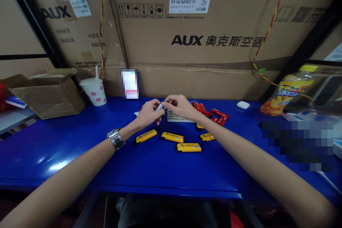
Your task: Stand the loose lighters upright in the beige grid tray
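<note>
My left hand point(151, 113), with a metal watch on its wrist, is closed around a small white object that looks like a lighter point(160, 107). The thumb and fingers of my right hand point(179, 106) are pinched at the other end of it. Right below that hand is a white gridded tray point(175, 117), partly covered. Several yellow lighters lie on the blue table, among them one at the left point(146, 136) and one nearest me point(188, 147). Red lighters point(220, 117) lie beyond my right forearm. Part of something white and red shows behind my left hand.
A paper cup with a straw point(93, 91), an open cardboard box point(48, 94) and a lit phone point(130, 84) stand at the back left. On the right are a white earbud case point(243, 105) and an orange drink bottle point(288, 91). Large cartons point(213, 60) wall the back.
</note>
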Tool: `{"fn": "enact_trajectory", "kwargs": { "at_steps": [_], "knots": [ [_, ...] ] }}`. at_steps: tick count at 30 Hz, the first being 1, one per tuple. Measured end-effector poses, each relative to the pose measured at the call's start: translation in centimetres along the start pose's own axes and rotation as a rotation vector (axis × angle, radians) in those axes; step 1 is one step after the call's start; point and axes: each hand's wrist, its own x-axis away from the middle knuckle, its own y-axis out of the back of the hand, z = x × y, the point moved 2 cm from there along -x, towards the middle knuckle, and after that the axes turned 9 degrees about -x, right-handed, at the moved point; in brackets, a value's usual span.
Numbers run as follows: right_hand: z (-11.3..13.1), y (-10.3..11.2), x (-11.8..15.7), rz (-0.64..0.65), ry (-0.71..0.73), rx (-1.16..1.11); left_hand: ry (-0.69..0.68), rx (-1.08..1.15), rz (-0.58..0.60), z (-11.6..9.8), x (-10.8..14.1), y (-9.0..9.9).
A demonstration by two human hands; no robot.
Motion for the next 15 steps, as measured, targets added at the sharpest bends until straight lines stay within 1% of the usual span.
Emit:
{"fn": "enact_trajectory", "kwargs": {
  "at_steps": [2,3,5,7,9,12,15],
  "knots": [
    [-0.3,0.5,-0.1,-0.023,0.006,-0.013,-0.029,-0.031,-0.008,0.1,-0.1,0.1],
    [-0.6,1.0,-0.1,-0.049,0.006,-0.006,-0.051,-0.059,-0.030,0.1,-0.2,0.2],
    [-1.3,2.0,-0.1,-0.103,0.005,0.032,-0.101,-0.156,-0.120,0.2,-0.4,0.7],
    [-2.0,2.9,0.1,-0.146,0.012,0.100,-0.153,-0.313,-0.222,0.3,-0.6,1.4],
    [-2.6,3.5,0.3,-0.171,0.020,0.181,-0.205,-0.512,-0.278,0.6,-0.8,2.0],
    [-3.1,3.4,0.6,-0.161,0.001,0.271,-0.256,-0.793,-0.252,1.4,-1.2,2.5],
    [-2.9,2.7,0.8,-0.117,-0.020,0.352,-0.299,-0.930,-0.172,2.3,-1.4,2.3]
  ]
}}
